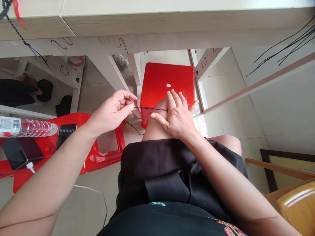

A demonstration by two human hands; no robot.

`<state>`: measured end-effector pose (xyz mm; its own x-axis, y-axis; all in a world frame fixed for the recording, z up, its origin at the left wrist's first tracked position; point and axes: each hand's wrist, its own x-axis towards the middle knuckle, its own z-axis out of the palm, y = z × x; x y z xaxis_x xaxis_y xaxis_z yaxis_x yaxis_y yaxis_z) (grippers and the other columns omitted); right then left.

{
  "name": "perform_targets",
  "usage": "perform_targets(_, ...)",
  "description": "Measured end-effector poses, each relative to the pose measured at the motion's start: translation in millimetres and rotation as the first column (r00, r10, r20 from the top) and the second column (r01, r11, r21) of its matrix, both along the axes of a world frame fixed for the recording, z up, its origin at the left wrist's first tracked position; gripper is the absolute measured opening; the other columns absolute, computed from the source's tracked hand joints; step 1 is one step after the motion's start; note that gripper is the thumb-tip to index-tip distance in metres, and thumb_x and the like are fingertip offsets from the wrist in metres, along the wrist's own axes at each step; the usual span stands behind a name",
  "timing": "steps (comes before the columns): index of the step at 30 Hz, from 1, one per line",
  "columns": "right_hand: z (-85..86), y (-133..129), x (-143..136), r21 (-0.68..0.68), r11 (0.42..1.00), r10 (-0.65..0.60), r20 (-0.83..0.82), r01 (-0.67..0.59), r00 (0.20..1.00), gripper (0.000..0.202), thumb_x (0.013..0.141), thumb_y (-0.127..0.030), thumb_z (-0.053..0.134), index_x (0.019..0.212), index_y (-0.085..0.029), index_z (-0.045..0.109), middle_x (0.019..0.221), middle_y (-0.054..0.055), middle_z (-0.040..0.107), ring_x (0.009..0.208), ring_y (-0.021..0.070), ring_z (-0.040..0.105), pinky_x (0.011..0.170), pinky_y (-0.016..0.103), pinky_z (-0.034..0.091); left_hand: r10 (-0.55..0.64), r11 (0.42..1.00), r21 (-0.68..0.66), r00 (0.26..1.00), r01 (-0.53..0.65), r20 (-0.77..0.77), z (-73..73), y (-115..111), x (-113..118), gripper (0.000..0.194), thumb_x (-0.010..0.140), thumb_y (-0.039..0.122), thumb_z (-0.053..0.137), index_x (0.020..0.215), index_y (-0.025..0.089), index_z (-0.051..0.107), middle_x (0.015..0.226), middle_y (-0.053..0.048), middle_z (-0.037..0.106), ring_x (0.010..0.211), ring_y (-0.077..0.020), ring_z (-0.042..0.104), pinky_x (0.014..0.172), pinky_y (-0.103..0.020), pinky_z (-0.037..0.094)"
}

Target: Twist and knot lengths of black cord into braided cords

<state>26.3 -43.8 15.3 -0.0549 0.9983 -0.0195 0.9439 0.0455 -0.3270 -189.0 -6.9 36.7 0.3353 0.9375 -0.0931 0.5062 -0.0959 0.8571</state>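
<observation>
Cord: is stretching at the centre of the frame, between the left hand and the right hand.
Right hand: is lying over the leg.
Stool: is standing at upper centre, beyond the leg.
Table edge: is spanning the top.
Left seat: is standing at mid-left, where a bottle, a phone and, just below the bottle, a plugged device are resting on it.
Chair: is standing at lower right.
</observation>
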Motion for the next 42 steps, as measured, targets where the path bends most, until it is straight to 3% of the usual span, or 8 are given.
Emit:
perform_targets(7,0.1,-0.7,-0.6,-0.005,1.000,-0.002,-0.001,0.002,1.000,0.093,0.080,-0.079,0.020,0.148,-0.015,0.025,0.154,0.015,0.026,0.141,0.0403,0.020,0.104,0.075,0.012,0.019,0.999,-0.029,1.000,-0.019,0.007,-1.5,-1.0,3.2,0.019,0.087,0.028,0.049,0.105,0.028,0.054,0.080,-0.001,0.057,0.076,-0.0152,0.062,0.068,-0.027,0.052)
perform_targets(14,0.7,-1.8,-0.5,0.001,1.000,-0.001,-0.012,0.001,1.000,0.092,0.080,-0.079,0.021,0.147,-0.016,0.026,0.154,0.015,0.027,0.140,0.0397,0.021,0.104,0.075,0.012,0.072,0.979,-0.196,0.996,-0.062,0.044,10.3,-4.0,8.7,0.012,0.081,0.026,0.054,0.087,0.023,0.064,0.069,-0.002,0.058,0.065,-0.0141,0.057,0.064,-0.028,0.051)
perform_targets(19,0.1,-1.6,-0.5,0.014,1.000,0.000,-0.010,0.000,1.000,0.090,0.081,-0.078,0.021,0.147,-0.017,0.027,0.153,0.015,0.028,0.140,0.0404,0.021,0.103,0.075,0.013,0.089,0.984,-0.161,0.995,-0.081,0.048,12.1,-5.1,7.7,0.017,0.071,0.020,0.061,0.087,0.025,0.064,0.071,-0.001,0.060,0.067,-0.0154,0.060,0.067,-0.028,0.051)
perform_targets(33,-1.6,-2.3,-1.9,0.027,1.000,0.002,-0.031,-0.001,1.000,0.091,0.081,-0.078,0.019,0.146,-0.016,0.028,0.153,0.015,0.029,0.140,0.0393,0.022,0.104,0.075,0.010,0.079,0.984,-0.164,0.996,-0.073,0.032,8.2,-7.5,9.4,0.020,0.084,0.029,0.050,0.103,0.028,0.056,0.059,0.002,0.053,0.064,-0.0171,0.059,0.066,-0.030,0.049)
perform_targets(42,-0.1,-3.0,-3.0,0.023,1.000,0.003,-0.024,-0.003,1.000,0.089,0.082,-0.077,0.022,0.146,-0.016,0.028,0.153,0.015,0.029,0.140,0.0394,0.022,0.104,0.075,0.011,0.102,0.969,-0.231,0.994,-0.089,0.047,7.6,-7.1,5.1,0.019,0.080,0.031,0.053,0.096,0.028,0.061,0.061,0.000,0.056,0.065,-0.0188,0.060,0.065,-0.031,0.049)
